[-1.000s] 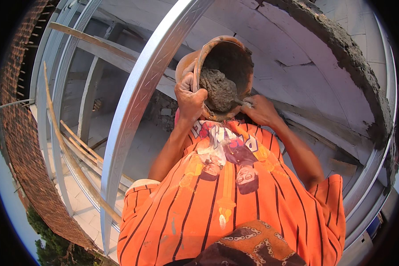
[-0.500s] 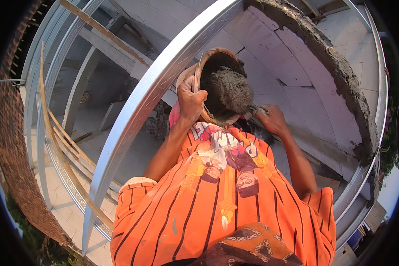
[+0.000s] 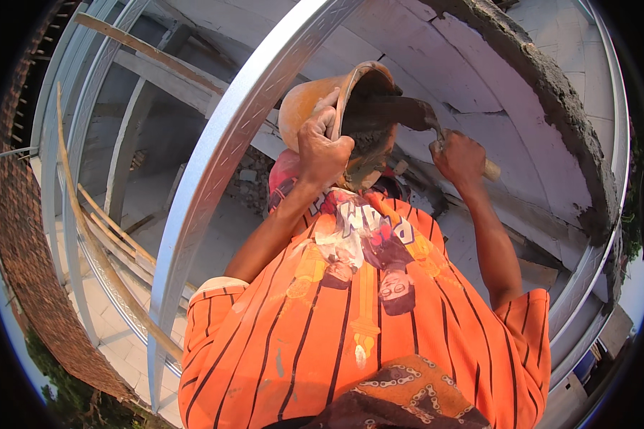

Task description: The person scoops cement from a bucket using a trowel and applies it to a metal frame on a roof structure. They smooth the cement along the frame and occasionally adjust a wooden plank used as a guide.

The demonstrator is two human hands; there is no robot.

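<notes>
An orange-tan bucket (image 3: 302, 109), crusted with grey mortar inside, is held tilted with its mouth turned to the right. My left hand (image 3: 323, 148) is closed on the near left part of its rim. Wet mortar (image 3: 367, 146) coats the inner wall. My right hand (image 3: 459, 161) is closed round a trowel (image 3: 406, 113), whose wooden handle end sticks out past the fist. The mortar-smeared blade reaches into the bucket's mouth, its tip hidden within. No large heap of mortar shows on the blade.
A silver metal truss (image 3: 218, 154) arches close on the left. To the right, a pale block wall (image 3: 501, 93) carries a ridge of rough mortar (image 3: 551, 93) along its top. Wooden poles (image 3: 114, 222), further trusses and a tiled roof (image 3: 36, 286) lie to the left.
The heap of mortar seen on the trowel is gone from view. My right hand has moved up and right, turning the trowel. The bucket has swung, showing more of its outer side.
</notes>
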